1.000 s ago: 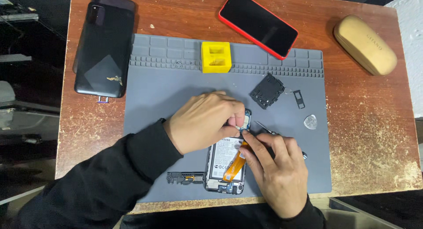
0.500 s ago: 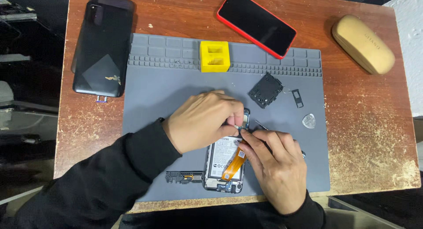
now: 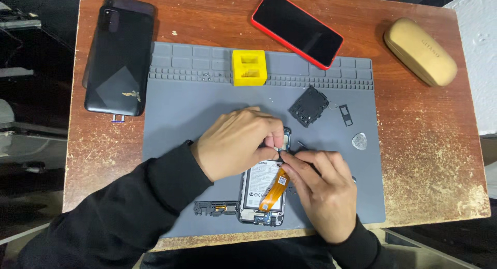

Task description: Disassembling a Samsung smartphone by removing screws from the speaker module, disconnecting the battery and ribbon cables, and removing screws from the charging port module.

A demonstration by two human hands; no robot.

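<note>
The right hand (image 3: 321,189) pinches a thin dark tool, its tip at the top of the opened phone (image 3: 263,189), just as half a second ago. The left hand (image 3: 235,142) stays pressed over the phone's upper end; its fingers seem closed on a small part, though they hide it. The phone lies on the grey mat (image 3: 207,108), orange ribbon cable (image 3: 273,189) exposed. Little has shifted, so the work at that spot appears ongoing.

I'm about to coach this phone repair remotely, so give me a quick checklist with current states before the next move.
1. Opened phone with white battery lies on the grey silicone mat: ok.
2. Left hand steadies the phone's top: ok.
3. Right hand pinches at the same spot: ok; a tool, cannot tell.
4. Orange flex cable unkinked: ok.
5. Black square removed cover set aside on the mat: ok.
6. Loose screws contained: cannot tell.
</note>
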